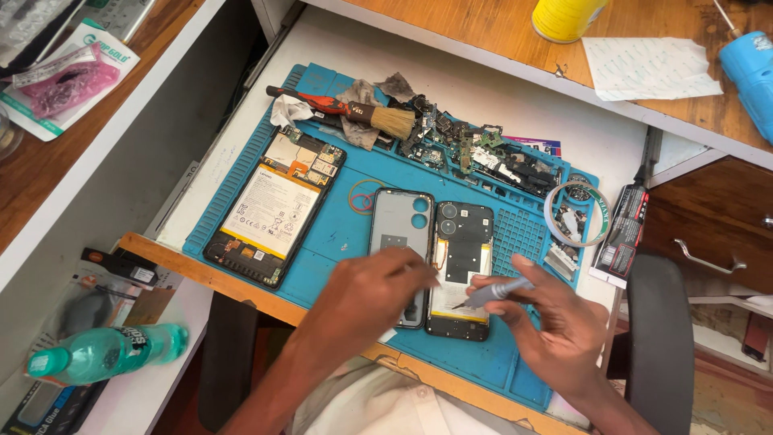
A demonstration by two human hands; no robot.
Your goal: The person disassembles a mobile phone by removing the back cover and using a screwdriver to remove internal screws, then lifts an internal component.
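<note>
Fingers of our right hand pinched a grey tool over the opened phone on the mat; our left hand pressed the detached cover. Reassembly looked undone.

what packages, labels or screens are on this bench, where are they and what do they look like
White and green sachet with pink contents: top left shelf, flat.
White rectangular battery label: on the opened tablet, left of the blue mat.
Black and red carded pack: right mat edge, narrow.
Dark label band on green plastic bottle: lower left, lying down.
No lit screens.
</note>
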